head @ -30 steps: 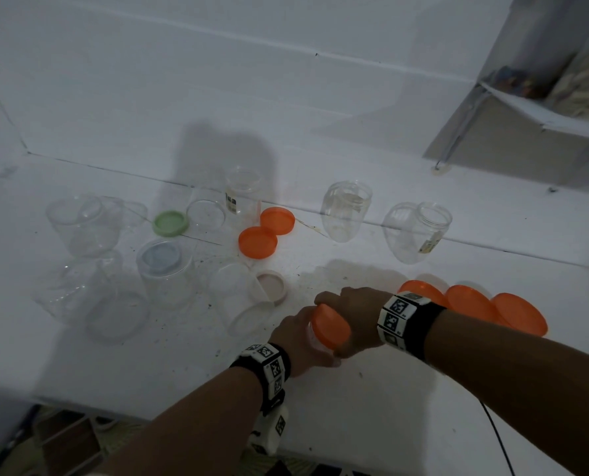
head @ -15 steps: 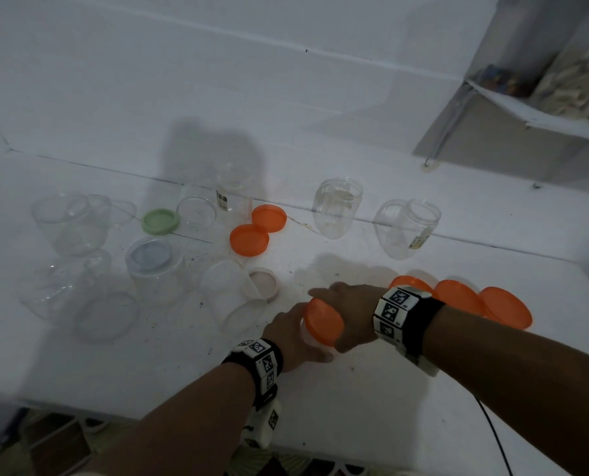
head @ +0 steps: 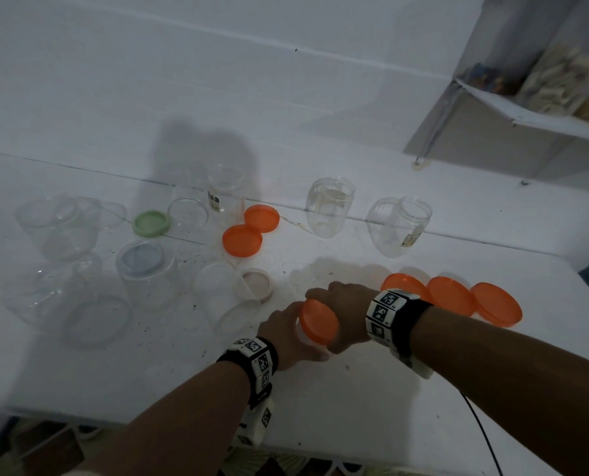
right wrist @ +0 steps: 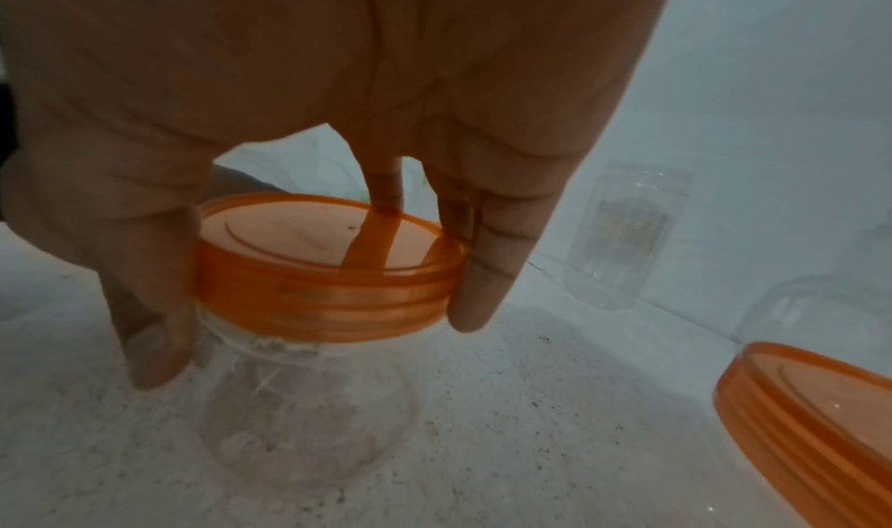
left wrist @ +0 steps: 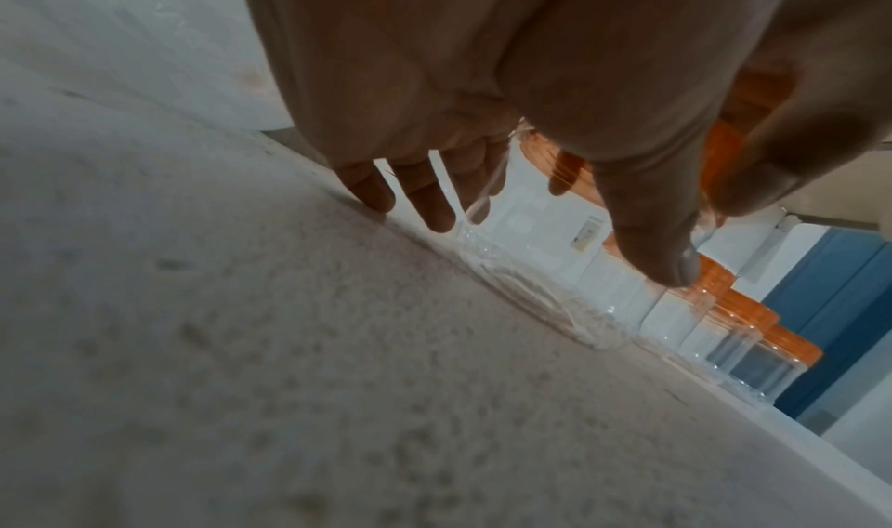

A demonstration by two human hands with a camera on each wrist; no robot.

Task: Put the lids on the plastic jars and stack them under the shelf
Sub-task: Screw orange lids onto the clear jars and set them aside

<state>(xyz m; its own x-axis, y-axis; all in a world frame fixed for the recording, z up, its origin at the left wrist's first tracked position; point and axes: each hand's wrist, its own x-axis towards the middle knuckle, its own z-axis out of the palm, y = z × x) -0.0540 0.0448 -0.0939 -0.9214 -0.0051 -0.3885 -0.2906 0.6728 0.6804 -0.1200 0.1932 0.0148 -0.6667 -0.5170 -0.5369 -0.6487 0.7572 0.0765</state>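
A clear plastic jar (right wrist: 299,414) stands on the white table near its front edge, with an orange lid (head: 318,321) (right wrist: 333,265) on its mouth. My right hand (head: 341,310) (right wrist: 309,307) grips the lid's rim from above, thumb on one side and fingers on the other. My left hand (head: 286,333) (left wrist: 531,223) wraps round the jar's clear body (left wrist: 531,238) below the lid. Three capped jars with orange lids (head: 451,297) stand just right of my hands. Two open jars (head: 329,211) stand behind.
Two loose orange lids (head: 243,240), a green lid (head: 150,222) and several clear tubs and jars (head: 145,269) crowd the table's left half. A shelf (head: 533,115) with packed goods hangs at the upper right, open room under it. The table's front edge (head: 320,451) runs near my forearms.
Both hands have stayed on the same jar and lid. The right hand has turned a little round the lid, and the view has drifted slightly.
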